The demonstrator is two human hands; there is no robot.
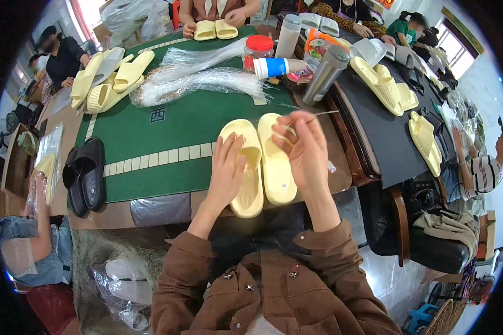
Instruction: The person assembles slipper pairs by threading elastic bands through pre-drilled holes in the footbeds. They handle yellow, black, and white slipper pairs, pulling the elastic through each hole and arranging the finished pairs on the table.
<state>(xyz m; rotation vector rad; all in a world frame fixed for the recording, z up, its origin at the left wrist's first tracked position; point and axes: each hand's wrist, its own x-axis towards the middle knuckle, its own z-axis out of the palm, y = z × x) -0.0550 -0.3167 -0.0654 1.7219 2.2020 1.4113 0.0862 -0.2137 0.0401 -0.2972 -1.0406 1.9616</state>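
A pair of pale yellow slippers stands in front of me at the table's near edge, toes pointing away. My left hand (227,167) grips the left slipper (248,196) at its strap, fingers over the top. Above the right slipper (280,181), my right hand (306,146) is raised with fingertips pinched on a thin pale plastic strip (325,113), whose end sticks out to the right. The right hand hides part of that slipper's strap. Beyond the slippers lie bundles of clear plastic strips (207,84) on the green table mat (128,178).
A steel flask (326,75), a red-lidded jar (259,49), paper cups (276,68) and a pale bottle (288,36) stand at the back right. Black slippers (89,173) sit at left, more yellow slippers (114,81) behind. Other people work around both tables.
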